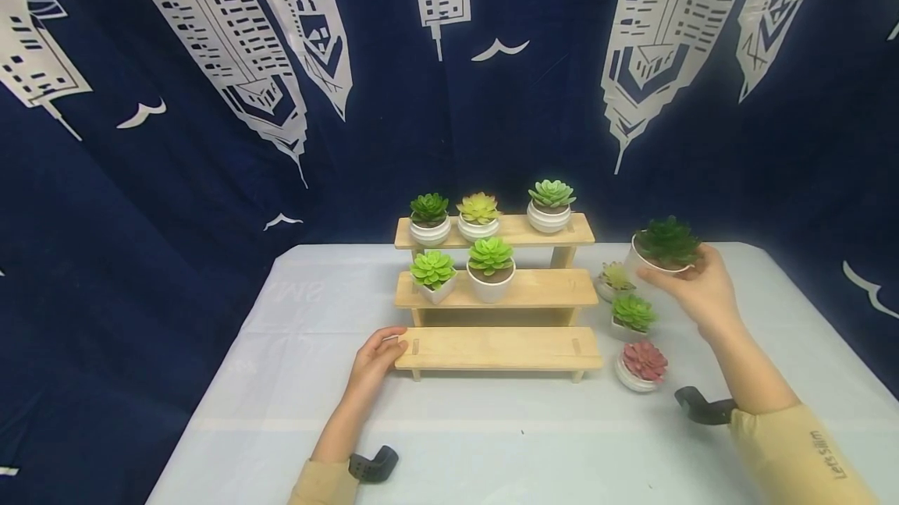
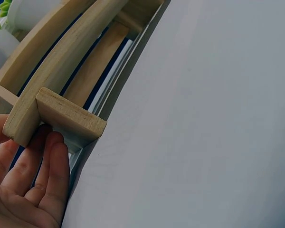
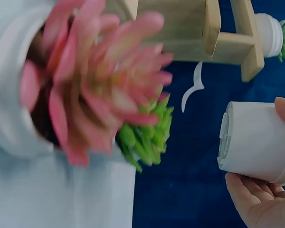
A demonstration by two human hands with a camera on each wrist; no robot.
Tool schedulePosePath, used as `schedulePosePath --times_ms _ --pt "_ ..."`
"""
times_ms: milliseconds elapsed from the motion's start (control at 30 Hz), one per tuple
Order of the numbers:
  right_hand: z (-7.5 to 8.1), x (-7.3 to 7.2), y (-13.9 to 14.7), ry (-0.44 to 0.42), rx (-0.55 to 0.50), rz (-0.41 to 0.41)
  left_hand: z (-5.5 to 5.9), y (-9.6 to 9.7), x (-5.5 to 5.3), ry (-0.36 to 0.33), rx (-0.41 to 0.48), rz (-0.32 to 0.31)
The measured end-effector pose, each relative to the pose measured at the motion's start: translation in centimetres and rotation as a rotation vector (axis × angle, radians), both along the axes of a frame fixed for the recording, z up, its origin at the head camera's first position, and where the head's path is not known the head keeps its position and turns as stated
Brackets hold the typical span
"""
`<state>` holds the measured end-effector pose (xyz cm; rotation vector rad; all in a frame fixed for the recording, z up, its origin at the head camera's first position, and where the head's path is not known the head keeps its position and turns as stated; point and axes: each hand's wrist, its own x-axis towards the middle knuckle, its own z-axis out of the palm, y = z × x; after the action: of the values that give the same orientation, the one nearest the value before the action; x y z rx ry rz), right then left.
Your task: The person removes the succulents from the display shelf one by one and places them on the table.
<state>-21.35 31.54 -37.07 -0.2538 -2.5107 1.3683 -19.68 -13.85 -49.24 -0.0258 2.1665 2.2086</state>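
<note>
One left hand (image 1: 375,357) pinches the left end of the bottom step of a pale wooden stand with three steps (image 1: 499,349). On its top step sit a dark green plant in a ribbed white pot (image 1: 430,218), a yellow-green plant (image 1: 478,216) and, apart from them, a pale green plant (image 1: 551,204). The middle step has two bright green plants (image 1: 433,275) on its left half. Next, a yellowish plant (image 1: 616,279), a green plant (image 1: 633,312) and a pink plant (image 1: 644,362) stand on the white table (image 1: 267,388). Farthest right, the right hand (image 1: 705,294) grasps a smooth white pot with a dark green plant (image 1: 663,243), up off the table.
</note>
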Motion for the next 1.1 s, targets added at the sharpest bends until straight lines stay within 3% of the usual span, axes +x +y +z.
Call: schedulePosePath --times_ms 633,700,867,933,1100 --pt "-1.8 -1.9 3.2 -0.101 -0.105 -0.058 -0.1 0.0 -0.1 -0.002 -0.007 0.010" --pt "-2.2 -2.0 3.4 -0.107 -0.108 -0.065 0.6 0.1 0.3 -0.007 0.002 0.003" --pt "-3.1 -2.4 4.0 -0.116 -0.093 -0.068 0.8 0.0 0.2 -0.027 0.014 -0.009" --pt "-3.4 -2.5 4.2 -0.122 -0.090 -0.066 0.1 -0.1 -0.2 -0.029 0.018 -0.007" --pt "-4.0 -2.7 4.5 -0.132 -0.074 -0.072 0.1 -0.1 -0.1 -0.022 0.021 -0.004"
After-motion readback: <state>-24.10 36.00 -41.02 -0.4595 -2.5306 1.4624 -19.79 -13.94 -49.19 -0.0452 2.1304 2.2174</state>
